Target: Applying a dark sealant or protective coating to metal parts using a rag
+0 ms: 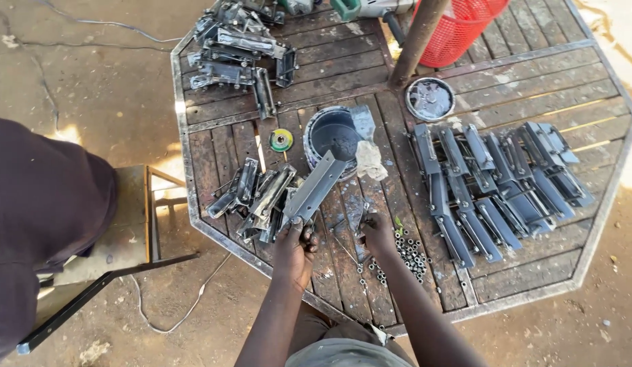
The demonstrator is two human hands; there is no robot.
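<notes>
Two hands: both bare, reaching from the bottom edge onto an octagonal wooden-slat table [533, 81] with a metal rim
Left hand [294, 246]: its grip is clamped on the lower end of a long grey metal bracket [314, 190]; the bracket slants up and to the right, its upper end near a paint can [333, 132]
Right hand [378, 232]: fingers pinched together on a small metal part [364, 216] too small to make out; it sits just above the table slats
Small hardware: a scatter of short metal bushings [409, 250] lies just right of the right hand
Near pile: a heap of similar brackets [251, 197] lies just left of the held bracket
Right rows: many brackets [496, 190] laid side by side across the right of the table
Far pile: more brackets [234, 47] heaped at the far left corner
Other items: a round can lid [430, 98]; a small green and yellow disc [281, 140]; a red mesh basket [458, 27] at the far edge
Bystander: a person in dark purple cloth [37, 217] at the left edge, beside a metal-framed stool [125, 231]
</notes>
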